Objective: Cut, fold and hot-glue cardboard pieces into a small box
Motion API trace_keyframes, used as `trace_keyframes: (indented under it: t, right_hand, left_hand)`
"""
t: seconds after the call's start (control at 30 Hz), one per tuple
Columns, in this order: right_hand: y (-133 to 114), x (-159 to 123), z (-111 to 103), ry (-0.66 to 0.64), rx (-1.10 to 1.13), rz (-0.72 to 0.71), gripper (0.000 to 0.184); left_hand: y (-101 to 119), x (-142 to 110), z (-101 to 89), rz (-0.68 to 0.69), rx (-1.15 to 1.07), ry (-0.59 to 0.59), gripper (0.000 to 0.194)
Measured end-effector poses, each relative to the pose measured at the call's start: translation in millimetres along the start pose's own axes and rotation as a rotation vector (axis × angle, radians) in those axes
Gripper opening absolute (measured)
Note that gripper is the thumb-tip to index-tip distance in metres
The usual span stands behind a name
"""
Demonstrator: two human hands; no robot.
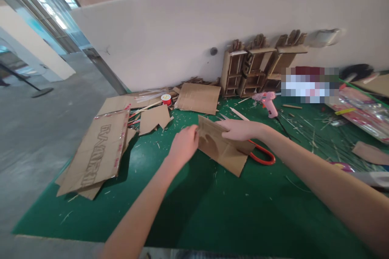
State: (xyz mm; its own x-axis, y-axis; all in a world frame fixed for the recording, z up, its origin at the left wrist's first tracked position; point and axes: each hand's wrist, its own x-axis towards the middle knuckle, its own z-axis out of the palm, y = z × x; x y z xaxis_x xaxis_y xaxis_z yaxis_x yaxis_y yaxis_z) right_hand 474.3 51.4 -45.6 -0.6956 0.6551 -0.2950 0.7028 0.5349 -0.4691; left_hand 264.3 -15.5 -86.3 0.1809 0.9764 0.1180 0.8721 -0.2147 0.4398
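Observation:
A creased brown piece of cardboard [226,151] is tilted up over the green table, in front of me. My left hand [184,142] pinches its left edge, fingers closed. Across its upper edge lies my right hand [241,129], gripping the folded strip there; some of its fingertips are hidden behind the cardboard. Scissors with red handles [267,158] rest on the table just right of the piece, partly covered by it and by my right forearm. A white pencil-like stick [238,113] lies beyond my right hand.
Large cardboard sheets [101,145] are stacked at the left, with smaller cardboard pieces [197,98] behind. A red spool [166,99] stands among them. A pink glue gun [267,103], its cord and cardboard shelf-like models [261,66] are by the wall. Scraps litter the right side.

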Motion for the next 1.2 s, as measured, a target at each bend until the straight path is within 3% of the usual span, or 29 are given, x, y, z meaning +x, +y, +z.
trace_keyframes:
  t: [0.13, 0.23, 0.4, 0.63, 0.83, 0.93, 1.07, 1.2]
  right_hand:
    - [-5, -2, 0, -0.011, -0.011, 0.032, 0.018]
    - [-7, -3, 1, -0.004, -0.031, 0.045, 0.015]
    - [-2, -1, 6, 0.023, -0.014, 0.037, 0.018]
    - [-5, -3, 6, 0.038, -0.032, 0.058, 0.012]
    - [-10, -6, 4, 0.09, -0.049, 0.083, 0.019]
    - [-7, -19, 0, 0.158, -0.045, 0.124, 0.037]
    - [-10, -56, 4, 0.268, -0.116, 0.137, 0.062]
    - [-21, -89, 38, 0.615, -0.313, 0.242, 0.061]
  left_hand:
    - [-35, 46, -1.6, 0.031, -0.28, 0.016, 0.053]
    - [-42, 63, 5.4, 0.114, -0.239, -0.099, 0.042]
    - [-41, 69, 10.2, 0.192, -0.105, -0.136, 0.015]
    - [-46, 75, 11.3, 0.22, -0.008, -0.139, 0.015]
    - [-48, 75, 13.1, 0.226, 0.014, -0.129, 0.011]
    - [-49, 77, 14.8, 0.221, 0.026, -0.123, 0.011]
    - [-57, 73, 15.4, 0.186, 0.048, -0.089, 0.013]
    - [-80, 56, 7.8, 0.086, 0.056, -0.014, 0.017]
